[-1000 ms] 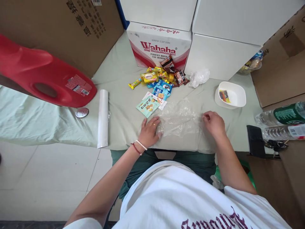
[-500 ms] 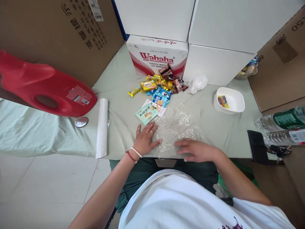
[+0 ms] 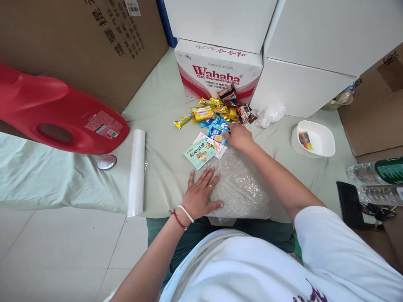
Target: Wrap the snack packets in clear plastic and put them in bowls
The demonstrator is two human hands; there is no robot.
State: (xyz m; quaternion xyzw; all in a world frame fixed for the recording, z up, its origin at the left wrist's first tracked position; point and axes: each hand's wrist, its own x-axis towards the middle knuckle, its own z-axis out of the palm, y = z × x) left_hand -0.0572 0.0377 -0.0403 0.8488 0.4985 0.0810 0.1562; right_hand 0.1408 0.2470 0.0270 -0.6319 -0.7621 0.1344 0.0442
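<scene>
My left hand (image 3: 203, 195) lies flat with fingers spread on the left edge of a clear plastic film (image 3: 242, 184), which is spread wrinkled on the table. My right hand (image 3: 239, 136) reaches over the film to the snack pile. Its thumb and fingers are bent around the right edge of a blue snack packet (image 3: 216, 131) and partly cover it. A pale green snack packet (image 3: 199, 153) lies in front, overlapping a white packet (image 3: 220, 150). Yellow-wrapped snacks (image 3: 203, 112) and brown-wrapped snacks (image 3: 244, 113) are heaped behind.
A white film roll (image 3: 137, 172), a round tin-like disc (image 3: 107, 162) and a red jug (image 3: 63, 113) are on the left. A Wahaha carton (image 3: 217, 71) stands behind the snacks. To the right are crumpled plastic (image 3: 271, 114), a white bowl (image 3: 327, 140), bottles (image 3: 390, 171) and a phone (image 3: 348, 205).
My right hand has moved from the right part of the film forward to the blue packet. My left hand stays flat on the film's left edge. The view has shifted slightly.
</scene>
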